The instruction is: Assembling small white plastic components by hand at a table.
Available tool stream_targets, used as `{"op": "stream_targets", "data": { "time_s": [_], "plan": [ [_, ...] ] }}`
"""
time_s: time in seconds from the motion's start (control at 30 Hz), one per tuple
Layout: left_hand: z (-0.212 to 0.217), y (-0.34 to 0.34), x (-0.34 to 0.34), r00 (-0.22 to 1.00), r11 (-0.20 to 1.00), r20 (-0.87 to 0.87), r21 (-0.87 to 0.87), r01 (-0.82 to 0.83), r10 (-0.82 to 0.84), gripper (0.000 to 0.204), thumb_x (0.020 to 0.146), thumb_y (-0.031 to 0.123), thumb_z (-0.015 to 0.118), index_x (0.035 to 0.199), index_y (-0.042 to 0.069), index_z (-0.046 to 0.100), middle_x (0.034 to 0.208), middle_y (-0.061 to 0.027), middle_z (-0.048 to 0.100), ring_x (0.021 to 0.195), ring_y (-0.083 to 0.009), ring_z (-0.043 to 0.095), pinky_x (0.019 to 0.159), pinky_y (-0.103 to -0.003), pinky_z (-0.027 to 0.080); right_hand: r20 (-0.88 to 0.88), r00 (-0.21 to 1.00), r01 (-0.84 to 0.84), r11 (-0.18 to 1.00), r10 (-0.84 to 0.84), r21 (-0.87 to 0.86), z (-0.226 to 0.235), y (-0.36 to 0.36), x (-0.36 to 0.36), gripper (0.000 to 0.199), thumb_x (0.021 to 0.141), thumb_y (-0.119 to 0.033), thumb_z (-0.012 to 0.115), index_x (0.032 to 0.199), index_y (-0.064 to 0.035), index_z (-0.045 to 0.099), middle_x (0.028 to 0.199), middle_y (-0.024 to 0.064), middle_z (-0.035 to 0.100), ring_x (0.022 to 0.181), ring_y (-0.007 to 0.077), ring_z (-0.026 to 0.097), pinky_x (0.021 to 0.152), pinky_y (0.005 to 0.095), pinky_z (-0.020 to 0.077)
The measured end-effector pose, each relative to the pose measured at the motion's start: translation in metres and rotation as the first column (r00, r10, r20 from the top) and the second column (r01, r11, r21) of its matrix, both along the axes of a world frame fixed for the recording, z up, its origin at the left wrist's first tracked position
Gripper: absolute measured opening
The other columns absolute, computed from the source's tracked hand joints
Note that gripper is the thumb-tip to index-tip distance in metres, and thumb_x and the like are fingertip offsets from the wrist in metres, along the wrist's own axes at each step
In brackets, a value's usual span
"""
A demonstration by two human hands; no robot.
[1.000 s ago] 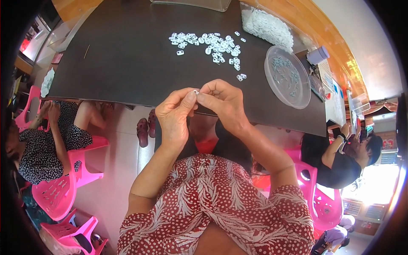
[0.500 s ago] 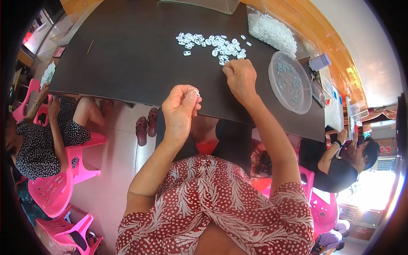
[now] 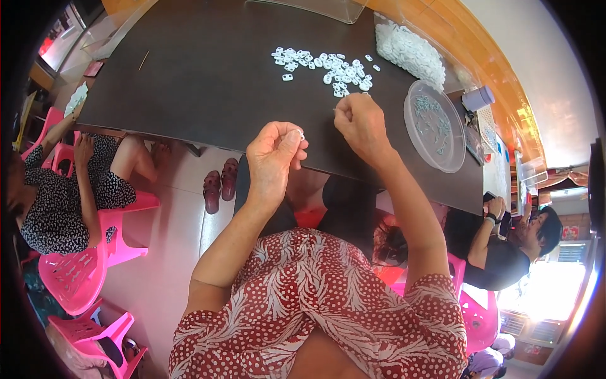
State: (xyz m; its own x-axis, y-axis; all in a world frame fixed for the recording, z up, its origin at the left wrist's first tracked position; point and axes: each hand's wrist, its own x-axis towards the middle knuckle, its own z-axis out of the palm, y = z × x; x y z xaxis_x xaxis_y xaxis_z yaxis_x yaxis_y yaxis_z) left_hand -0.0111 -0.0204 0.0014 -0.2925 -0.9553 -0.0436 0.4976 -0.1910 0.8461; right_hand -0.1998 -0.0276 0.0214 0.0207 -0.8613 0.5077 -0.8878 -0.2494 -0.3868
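Now they split: left hand [image 3: 276,151] pinches a white piece [image 3: 301,134], right hand [image 3: 362,125] sits beside two-holed white tabs [image 3: 344,71] (grip unclear).

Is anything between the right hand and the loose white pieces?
Nothing visible: the right hand is at the near edge of the white pieces, though contact is unclear. The tub sits aside, to the right.
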Motion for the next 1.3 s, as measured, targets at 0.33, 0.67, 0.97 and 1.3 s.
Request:
{"op": "stream_targets", "data": {
  "time_s": [0.33, 0.67, 0.97, 1.3],
  "plan": [
    [0.012, 0.002, 0.002, 0.999, 0.999, 0.016, 0.002, 0.032, -0.033, 0.01, 0.087, 0.007, 0.059, 0.091, -0.002, 0.061, 0.076, -0.0048, 0.06, 0.061, -0.0078, 0.054, 0.052, -0.019, 0.042, 0.742, 0.667, -0.338, 0.915, 0.07, 0.218, 0.023, 0.037, 0.032, 0.007, 0.077, -0.002, 0.065, 0.083, -0.0013, 0.061, 0.072, -0.0045, 0.056, 0.064, -0.0004, 0.047, 0.056, 0.016, 0.04],
    [0.006, 0.01, 0.003, 0.997, 0.996, 0.069, -0.084, 0.031, -0.026, 0.01, 0.086, 0.006, 0.059, 0.092, -0.001, 0.062, 0.077, -0.0024, 0.06, 0.062, -0.0054, 0.051, 0.052, -0.016, 0.039, 0.707, 0.702, -0.323, 0.922, 0.082, 0.214, 0.025, 0.042, 0.04, 0.008, 0.077, -0.004, 0.066, 0.083, -0.0012, 0.061, 0.069, -0.0041, 0.056, 0.062, 0.0006, 0.047, 0.055, 0.0172, 0.0396],
    [0.001, 0.012, 0.003, 0.985, 0.979, 0.165, -0.203, -0.021, 0.055, 0.012, 0.087, 0.01, 0.06, 0.092, 0.0, 0.062, 0.076, -0.0001, 0.059, 0.062, -0.0041, 0.05, 0.052, -0.015, 0.038, 0.687, 0.725, -0.317, 0.907, 0.043, 0.278, 0.026, 0.041, 0.042, 0.006, 0.076, -0.003, 0.065, 0.08, -0.0017, 0.062, 0.067, -0.0051, 0.054, 0.06, 0.0002, 0.045, 0.053, 0.0172, 0.0385],
    [0.008, 0.012, 0.006, 0.978, 0.989, 0.207, -0.148, -0.007, 0.038, 0.005, 0.085, 0.001, 0.057, 0.087, -0.002, 0.061, 0.075, 0.0008, 0.056, 0.064, -0.0049, 0.048, 0.057, -0.019, 0.04, 0.652, 0.758, -0.341, 0.874, 0.037, 0.346, 0.026, 0.04, 0.042, 0.013, 0.078, 0.0, 0.066, 0.089, 0.0006, 0.06, 0.082, 0.0, 0.06, 0.074, 0.0045, 0.054, 0.066, 0.0187, 0.0445]
  ]
}}
